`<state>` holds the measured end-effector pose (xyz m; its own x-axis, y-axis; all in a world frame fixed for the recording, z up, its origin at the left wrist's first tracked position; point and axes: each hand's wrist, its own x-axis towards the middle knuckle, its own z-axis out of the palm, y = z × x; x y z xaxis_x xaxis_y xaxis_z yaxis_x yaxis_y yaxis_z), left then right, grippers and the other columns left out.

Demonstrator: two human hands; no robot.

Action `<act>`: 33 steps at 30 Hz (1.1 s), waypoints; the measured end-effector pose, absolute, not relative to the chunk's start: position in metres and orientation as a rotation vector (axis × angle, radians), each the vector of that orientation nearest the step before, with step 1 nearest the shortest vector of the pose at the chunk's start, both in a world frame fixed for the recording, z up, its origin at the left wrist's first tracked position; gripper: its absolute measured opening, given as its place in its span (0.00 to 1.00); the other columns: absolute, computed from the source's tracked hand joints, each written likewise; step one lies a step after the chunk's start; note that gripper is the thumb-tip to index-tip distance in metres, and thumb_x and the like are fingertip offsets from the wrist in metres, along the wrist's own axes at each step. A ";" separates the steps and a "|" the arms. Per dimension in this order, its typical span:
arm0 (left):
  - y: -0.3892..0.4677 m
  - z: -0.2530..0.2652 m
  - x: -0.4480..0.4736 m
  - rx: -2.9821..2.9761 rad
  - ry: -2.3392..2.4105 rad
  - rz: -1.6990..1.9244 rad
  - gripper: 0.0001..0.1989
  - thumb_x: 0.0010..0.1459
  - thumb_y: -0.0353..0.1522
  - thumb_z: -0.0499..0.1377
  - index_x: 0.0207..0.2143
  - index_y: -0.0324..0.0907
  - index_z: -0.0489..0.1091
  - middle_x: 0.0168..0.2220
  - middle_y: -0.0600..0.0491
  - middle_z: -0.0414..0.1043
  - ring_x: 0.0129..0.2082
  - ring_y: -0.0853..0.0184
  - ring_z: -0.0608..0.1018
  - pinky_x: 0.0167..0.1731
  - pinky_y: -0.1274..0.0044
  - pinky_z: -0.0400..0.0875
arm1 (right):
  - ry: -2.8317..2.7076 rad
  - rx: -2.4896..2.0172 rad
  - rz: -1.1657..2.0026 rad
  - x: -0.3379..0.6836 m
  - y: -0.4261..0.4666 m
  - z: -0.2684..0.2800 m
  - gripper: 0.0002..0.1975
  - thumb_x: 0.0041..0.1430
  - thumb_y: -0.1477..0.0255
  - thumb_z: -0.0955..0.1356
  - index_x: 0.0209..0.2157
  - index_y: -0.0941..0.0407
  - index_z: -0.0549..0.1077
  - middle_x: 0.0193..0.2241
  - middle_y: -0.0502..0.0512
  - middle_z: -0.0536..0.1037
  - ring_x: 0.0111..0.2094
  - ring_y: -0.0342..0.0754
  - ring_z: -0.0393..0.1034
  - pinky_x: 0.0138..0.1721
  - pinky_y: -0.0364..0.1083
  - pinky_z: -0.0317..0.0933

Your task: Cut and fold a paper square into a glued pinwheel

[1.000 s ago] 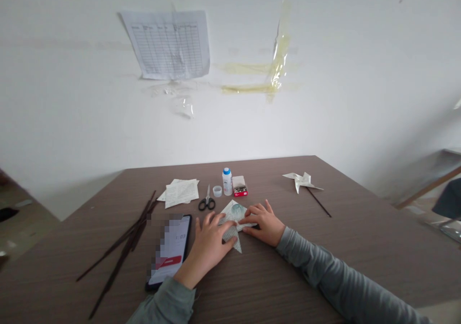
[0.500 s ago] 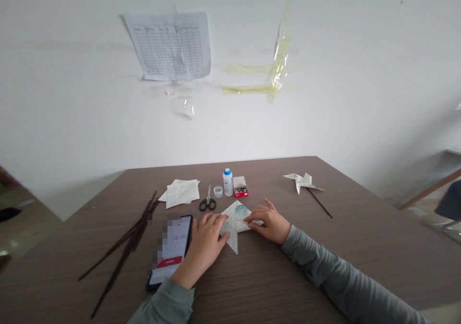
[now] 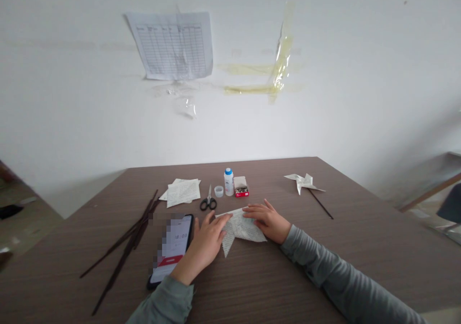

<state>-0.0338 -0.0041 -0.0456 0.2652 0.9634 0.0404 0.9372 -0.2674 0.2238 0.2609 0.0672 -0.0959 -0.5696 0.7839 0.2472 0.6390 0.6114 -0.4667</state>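
A partly cut and folded sheet of printed paper (image 3: pixel 248 230) lies on the table between my hands, one pointed flap reaching toward me. My left hand (image 3: pixel 207 240) rests at its left side, fingers stretched out and the fingertips on the paper. On the right upper part lie the spread fingers of my right hand (image 3: pixel 268 221), palm down. Parts of the paper are hidden under the fingers.
Beyond the paper are scissors (image 3: pixel 208 203), a small clear cup (image 3: pixel 219 191), a blue-capped white bottle (image 3: pixel 229 185) and a red box of pins (image 3: pixel 241 192). Paper sheets (image 3: pixel 183 192), dark sticks (image 3: pixel 124 252) and a phone (image 3: pixel 171 252) lie left, a paper pinwheel (image 3: pixel 304 182) right.
The paper has turned and its corners have shifted: the blue-marked part no longer shows, and the lower flap points further left. My right fingers have spread more over the paper.
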 end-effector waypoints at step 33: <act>-0.006 -0.027 -0.038 2.336 1.991 0.264 0.31 0.80 0.31 0.65 0.81 0.54 0.84 0.83 0.42 0.83 0.84 0.33 0.78 0.83 0.33 0.75 | -2.241 -1.137 0.327 0.264 0.099 -0.078 0.25 0.78 0.73 0.78 0.71 0.46 0.91 0.68 0.65 0.91 0.71 0.67 0.85 0.79 0.72 0.76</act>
<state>-0.0377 -0.0062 -0.0266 0.1507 0.9844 0.0907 0.9740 -0.1635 0.1568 0.2641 0.0986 -0.0777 -0.4543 0.7963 0.3993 0.6493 0.6029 -0.4636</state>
